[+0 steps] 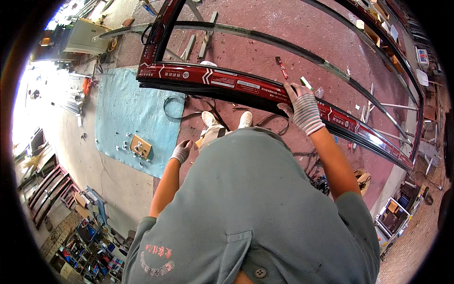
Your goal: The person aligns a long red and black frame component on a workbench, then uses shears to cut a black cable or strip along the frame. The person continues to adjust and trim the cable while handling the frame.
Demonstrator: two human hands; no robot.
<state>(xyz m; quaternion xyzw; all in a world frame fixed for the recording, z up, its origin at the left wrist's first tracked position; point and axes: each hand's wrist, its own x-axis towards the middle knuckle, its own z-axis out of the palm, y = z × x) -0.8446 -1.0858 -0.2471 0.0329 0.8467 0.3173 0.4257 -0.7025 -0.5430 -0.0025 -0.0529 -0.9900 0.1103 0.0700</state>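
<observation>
A large dark frame (pixel 227 81) with red printed protective film along its near bar stretches across in front of me, with curved inner bars. My right hand (pixel 305 108), in a grey-and-white striped glove with bare fingertips, grips the near bar. Its fingers lie over the top and the thumb is on the near side. My left hand (pixel 181 151), in a similar glove, hangs low at my left side beside the blue mat (pixel 111 102). Its fingers look loosely curled together, and I see nothing in them.
A small brown board (pixel 141 146) with metal pieces lies on the mat, more small pieces around it. Black strips (pixel 182 115) lie by my feet. A red tool (pixel 281 67) and a green-and-white tube (pixel 306 84) are inside the frame's outline. Tool-filled shelving (pixel 90 253) stands lower left.
</observation>
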